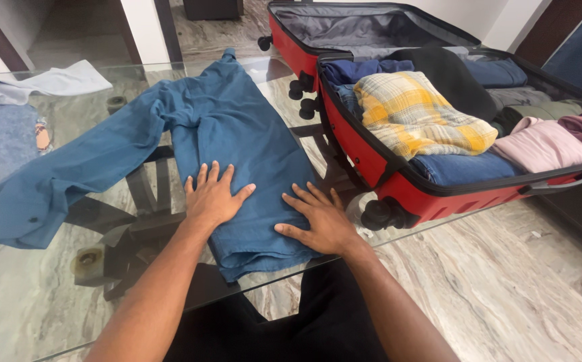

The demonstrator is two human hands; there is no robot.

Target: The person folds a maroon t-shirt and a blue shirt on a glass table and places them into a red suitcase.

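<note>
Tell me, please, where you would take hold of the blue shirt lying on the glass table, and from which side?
Probably at the near hem of the blue shirt, coming from the person's edge of the glass table. The folded body lies flat there, under the left hand and right hand, both pressed open on it. One sleeve trails far left; the red suitcase blocks the right.
</note>
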